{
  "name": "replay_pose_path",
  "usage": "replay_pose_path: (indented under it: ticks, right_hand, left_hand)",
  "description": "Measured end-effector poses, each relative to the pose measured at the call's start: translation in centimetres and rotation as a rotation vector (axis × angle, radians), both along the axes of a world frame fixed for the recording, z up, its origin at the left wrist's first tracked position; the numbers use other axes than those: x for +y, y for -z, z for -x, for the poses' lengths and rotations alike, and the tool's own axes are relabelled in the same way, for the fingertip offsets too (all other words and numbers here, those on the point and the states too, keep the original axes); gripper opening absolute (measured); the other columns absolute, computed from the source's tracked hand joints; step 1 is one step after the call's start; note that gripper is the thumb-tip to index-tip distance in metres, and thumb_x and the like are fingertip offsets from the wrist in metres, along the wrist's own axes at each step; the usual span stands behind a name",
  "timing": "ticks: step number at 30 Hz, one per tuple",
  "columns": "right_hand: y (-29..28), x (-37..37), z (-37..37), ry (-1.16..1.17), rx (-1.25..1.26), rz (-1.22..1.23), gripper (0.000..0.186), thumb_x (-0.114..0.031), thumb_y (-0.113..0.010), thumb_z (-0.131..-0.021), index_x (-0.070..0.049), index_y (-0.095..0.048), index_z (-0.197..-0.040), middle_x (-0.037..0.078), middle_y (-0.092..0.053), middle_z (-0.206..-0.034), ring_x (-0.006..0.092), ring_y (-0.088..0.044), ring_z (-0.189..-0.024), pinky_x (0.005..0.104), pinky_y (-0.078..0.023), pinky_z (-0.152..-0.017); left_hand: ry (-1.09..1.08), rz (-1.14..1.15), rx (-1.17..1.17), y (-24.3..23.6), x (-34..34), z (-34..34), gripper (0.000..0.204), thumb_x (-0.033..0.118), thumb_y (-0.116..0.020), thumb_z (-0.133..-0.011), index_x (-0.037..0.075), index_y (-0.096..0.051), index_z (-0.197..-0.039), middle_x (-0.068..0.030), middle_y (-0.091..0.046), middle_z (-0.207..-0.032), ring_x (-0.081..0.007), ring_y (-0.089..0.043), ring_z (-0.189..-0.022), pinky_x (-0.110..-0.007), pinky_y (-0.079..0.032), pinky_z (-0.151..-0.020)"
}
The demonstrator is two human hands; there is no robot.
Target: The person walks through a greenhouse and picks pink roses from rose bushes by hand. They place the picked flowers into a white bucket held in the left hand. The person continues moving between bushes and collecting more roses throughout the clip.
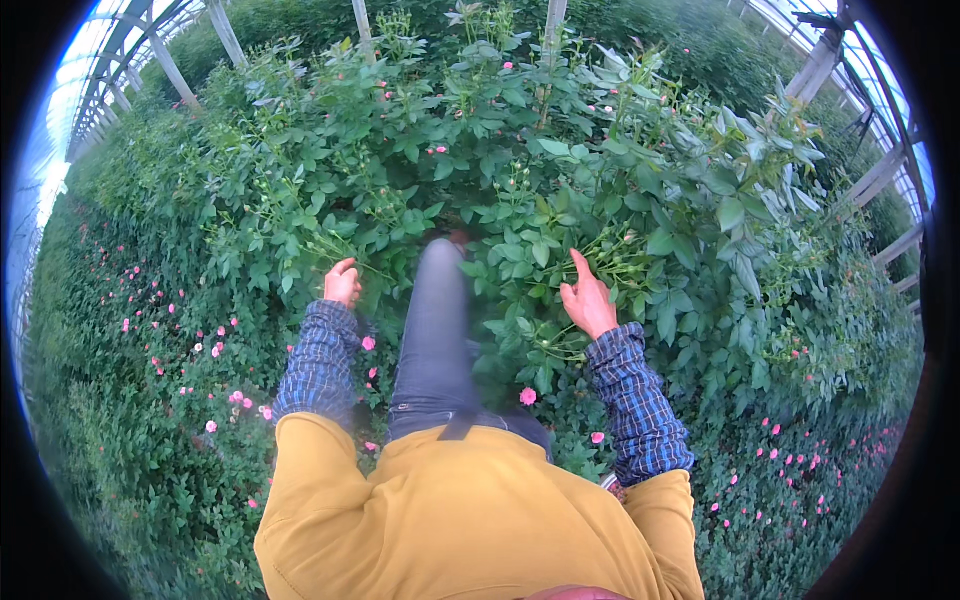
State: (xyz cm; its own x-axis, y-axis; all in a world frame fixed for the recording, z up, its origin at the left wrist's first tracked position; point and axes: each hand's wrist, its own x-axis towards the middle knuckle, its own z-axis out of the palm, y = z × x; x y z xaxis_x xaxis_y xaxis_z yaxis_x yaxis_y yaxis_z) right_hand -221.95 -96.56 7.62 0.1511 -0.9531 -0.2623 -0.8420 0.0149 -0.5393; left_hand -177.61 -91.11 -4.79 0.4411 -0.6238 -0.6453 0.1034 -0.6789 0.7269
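Note:
My left hand (pixel 343 284) is closed, its fingers curled at the edge of a rose bush (pixel 480 145). Thin green stems with small buds (pixel 325 243) show just above it; whether one runs between the fingers I cannot make out. On the other side of my knee, my right hand (pixel 592 302) reaches among leaves, index finger stretched out and thumb apart. Its remaining fingers are mostly hidden. Beside that fingertip is a cluster of green rosebuds (pixel 622 258), touching or nearly touching it. More thin stems (pixel 562 350) stick out below the hand.
My raised leg (pixel 435 310) presses into the foliage between my hands. Pink roses (pixel 528 396) bloom low near my waist, with more pink blooms (pixel 790 480) at both sides. Slanted posts (pixel 172 68) and a wooden post (pixel 815 70) rise behind the bushes under a curved, translucent roof.

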Motion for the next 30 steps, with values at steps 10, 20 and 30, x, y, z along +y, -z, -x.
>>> replay_pose_path:
  ticks: [10, 20, 30]
  right_hand:
    - [-0.1, -0.5, -0.3, 0.055, -0.061, -0.123, 0.06, -0.02, -0.052, -0.082, -0.012, -0.033, -0.138, 0.016, -0.064, -0.076, 0.0349, -0.062, -0.073, 0.0438, -0.046, -0.071]
    - [-1.5, 2.3, -1.2, 0.249, -0.639, -0.328, 0.059, -0.005, -0.049, -0.086, -0.013, -0.03, -0.142, 0.002, -0.055, -0.064, 0.0053, -0.044, -0.041, 0.0196, -0.035, -0.035]
    - [-7.7, 6.7, -9.5, 0.263, -0.887, -0.218, 0.039, 0.002, -0.048, -0.085, 0.0, -0.046, -0.124, 0.011, -0.056, -0.104, 0.0115, -0.058, -0.061, 0.0194, -0.043, -0.04]
  left_hand:
    - [0.061, 0.01, -0.067, -0.5, -2.6, 0.7, 0.05, 0.012, -0.049, -0.081, 0.014, -0.047, -0.131, -0.0041, -0.051, -0.057, -0.0096, -0.039, -0.039, -0.025, -0.03, -0.035]
    - [0.007, 0.055, 0.039, -2.9, -2.3, 3.4, 0.057, 0.006, -0.05, -0.076, 0.01, -0.046, -0.133, -0.0048, -0.055, -0.063, -0.0111, -0.048, -0.048, -0.025, -0.038, -0.042]
    - [-0.108, -0.177, 1.176, -8.6, 5.1, 13.3, 0.011, 0.019, -0.051, -0.084, 0.01, -0.054, -0.08, -0.0034, -0.054, -0.071, -0.0119, -0.046, -0.051, -0.021, -0.029, -0.035]
